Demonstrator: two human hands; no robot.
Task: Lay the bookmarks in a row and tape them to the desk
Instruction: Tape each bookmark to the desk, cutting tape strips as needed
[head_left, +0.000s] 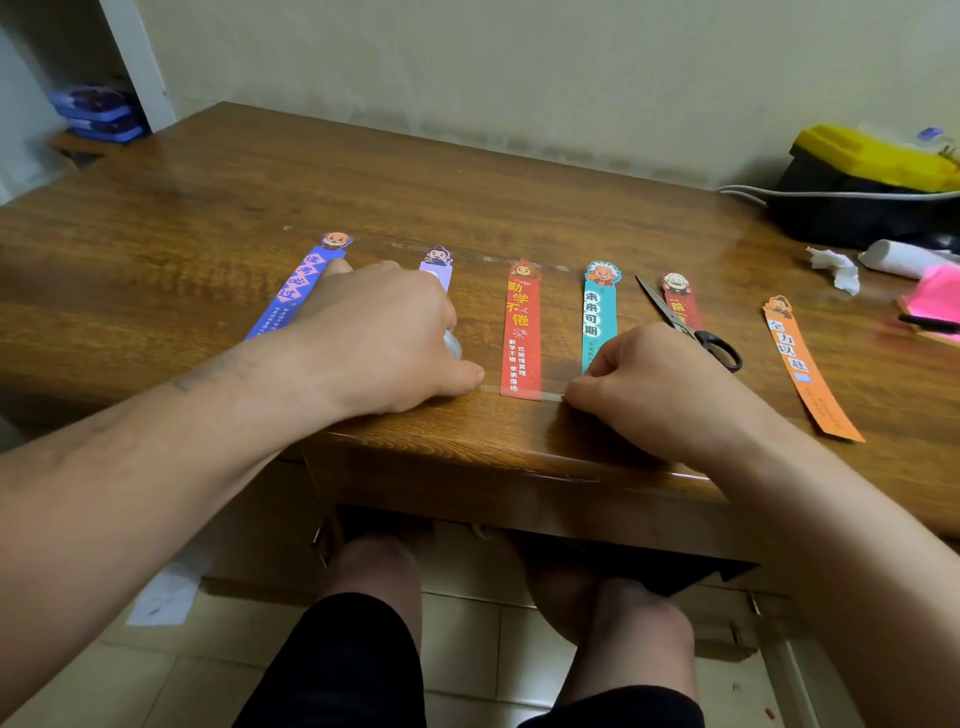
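Along the worktop lie six bookmarks. The left grip clasps a tape roll, and the right grip pinches the tape strip across the red bookmark. Scissors overlie the dark-red bookmark.

Glossy wood-grain desk, printed paper bookmarks, clear shiny tape, metal-bladed scissors.

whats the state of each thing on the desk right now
red bookmark, flat, tape across lower end
tape strip, stretched taut
left hand, holds tape strip
right hand, pinches tape strip
scissors, closed, on dark red bookmark
orange bookmark, flat, askew, no tape seen
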